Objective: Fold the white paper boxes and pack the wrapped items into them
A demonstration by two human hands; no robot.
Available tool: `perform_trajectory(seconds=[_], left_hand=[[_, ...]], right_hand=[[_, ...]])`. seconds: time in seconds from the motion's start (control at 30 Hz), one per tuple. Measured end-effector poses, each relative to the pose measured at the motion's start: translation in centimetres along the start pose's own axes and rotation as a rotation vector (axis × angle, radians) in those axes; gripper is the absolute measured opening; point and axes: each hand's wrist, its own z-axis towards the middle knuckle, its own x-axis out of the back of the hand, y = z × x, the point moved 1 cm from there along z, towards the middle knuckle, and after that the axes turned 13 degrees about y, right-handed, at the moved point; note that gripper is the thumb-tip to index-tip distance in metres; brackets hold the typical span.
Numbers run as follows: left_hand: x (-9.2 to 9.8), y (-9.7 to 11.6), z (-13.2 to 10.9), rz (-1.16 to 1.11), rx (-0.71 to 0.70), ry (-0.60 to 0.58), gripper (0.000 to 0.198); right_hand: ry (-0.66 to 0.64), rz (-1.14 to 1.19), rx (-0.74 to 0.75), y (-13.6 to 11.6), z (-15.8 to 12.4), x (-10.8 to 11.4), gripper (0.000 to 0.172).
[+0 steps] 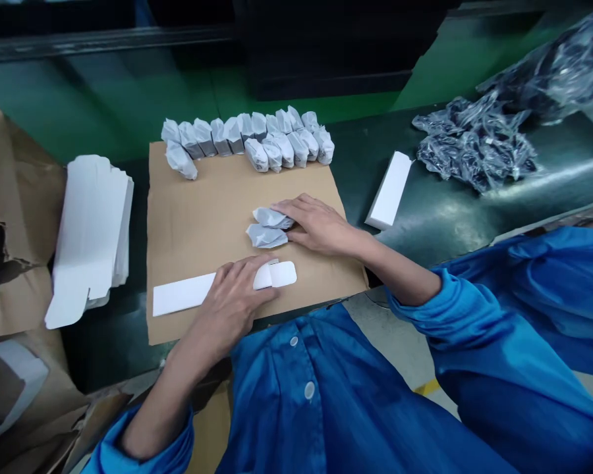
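Observation:
My left hand (234, 296) rests palm down on a flat white box (182, 294) lying on a brown cardboard sheet (202, 204), fingers curled at the box's open flap end (281, 273). My right hand (319, 227) lies just beyond it, fingers stretched onto two small grey-wrapped packets (267, 227) in the middle of the sheet. A row of several similar wrapped packets (250, 139) lines the far edge of the cardboard.
A stack of flat white box blanks (91, 230) sits left of the sheet. One closed white box (389, 189) lies to the right on the dark green table. Clear bags of dark parts (479, 141) are piled at the far right. Brown cartons (14, 217) stand at left.

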Motion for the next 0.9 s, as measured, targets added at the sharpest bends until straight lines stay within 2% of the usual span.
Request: perform_trajectory(seconds=[0.07,0.17,0.3,0.4,0.5,0.53,0.6,0.67,0.73,0.83,0.9], left_hand=[[0.2,0.1,-0.1,0.018,-0.023,0.017,0.033],[0.2,0.3,-0.2,0.037,-0.036,0.042,0.026],[0.1,0.3,-0.1,0.08,-0.041,0.067,0.022],[0.0,0.3,-0.1,0.091,-0.037,0.073,0.022],[-0.1,0.4,-0.1,0.088,-0.036,0.065,0.021],[0.0,0.5,-0.2,0.086,-0.03,0.065,0.02],[0.1,0.5,-0.2,0.076,-0.014,0.07,0.02],[0.3,0.6,0.0,0.042,0.007,0.073,0.03],[0.5,0.6,0.7,0.008,0.09,0.133,0.051],[0.6,0.5,2.7,-0.013,0.34,0.317,0.088],[0.4,0.5,4.4,-0.052,0.487,0.318,0.103]], right_hand=[[-0.058,0.019,-0.021,0.1,1.0,0.0,0.046],[-0.145,0.131,-0.011,0.0,1.5,0.5,0.044],[-0.086,0.099,-0.012,-0.4,1.4,0.5,0.035],[0.083,-0.02,-0.117,-0.9,0.7,0.9,0.036],[0.393,-0.102,-0.295,-1.4,-0.6,2.7,0.042],[0.483,-0.126,-0.312,-1.6,-1.1,3.3,0.044],[0.561,-0.134,-0.266,-1.7,-1.7,4.0,0.043],[0.529,-0.048,-0.234,-1.6,-1.8,3.9,0.041],[0.479,0.169,-0.307,-1.2,-1.5,3.2,0.035],[0.404,0.614,-0.45,-1.0,-0.8,1.9,0.029],[0.347,0.84,-0.488,-1.5,-0.3,1.3,0.031]])
